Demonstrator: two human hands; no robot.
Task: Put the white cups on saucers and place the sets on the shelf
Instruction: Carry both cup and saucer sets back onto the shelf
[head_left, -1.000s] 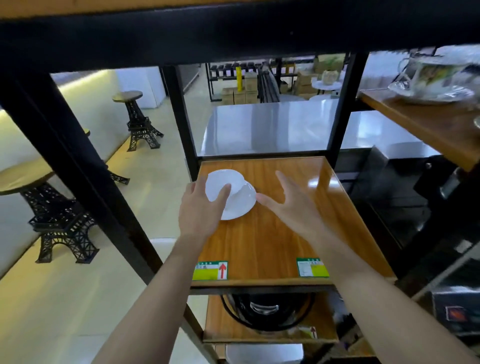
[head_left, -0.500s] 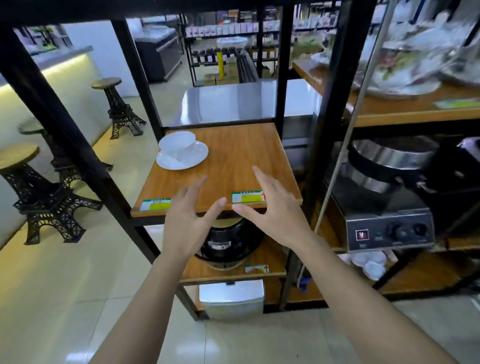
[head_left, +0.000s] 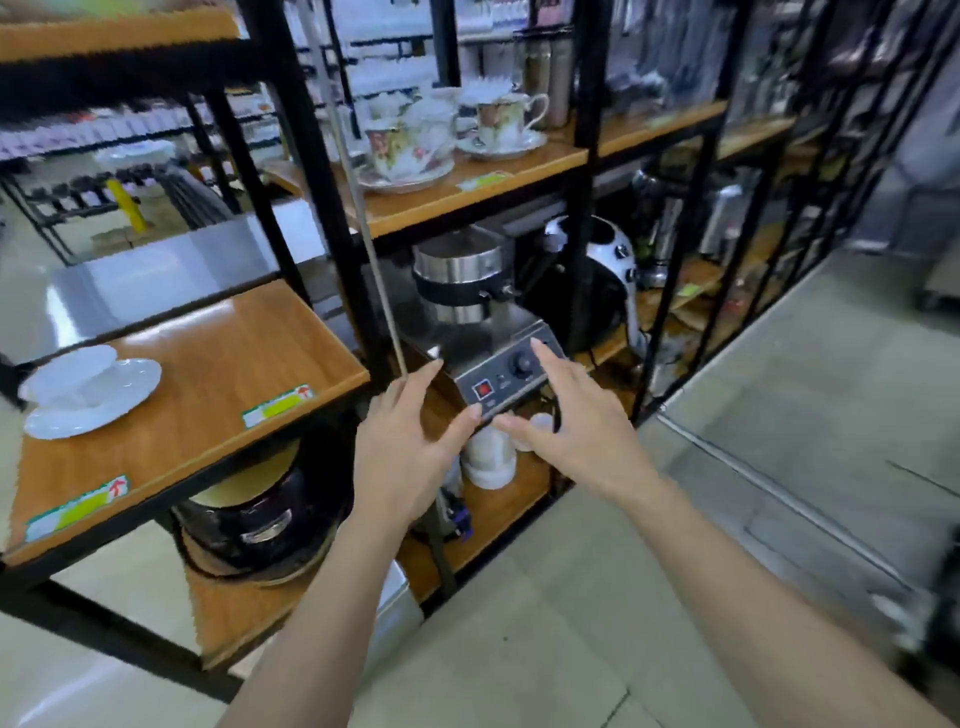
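- Both hands are hanging empty in front of the rack: the left hand (head_left: 410, 447) is spreading its fingers wide, and the right hand (head_left: 571, 426) is doing the same just beside it, thumbs nearly touching.
- One white cup (head_left: 70, 371) is sitting on its saucer (head_left: 111, 402) on the wooden shelf (head_left: 223, 374), well off to the left of the left hand and a little above it, so that set looks finished.
- More white cups (head_left: 488, 457) are showing below and between the two hands on a lower board (blurred, so I cannot tell how many, nor whether saucers are lying with them).
- Reaching down there is risking a knock against the control box (head_left: 511, 374) directly behind the fingertips, since the gap under it looks tight.
- The thin slanted rod (head_left: 363, 223) is crossing just above the left hand, and a lifted cup could be catching on it.
- Stacked cups may be sticking together and coming up as a pair, then dropping.
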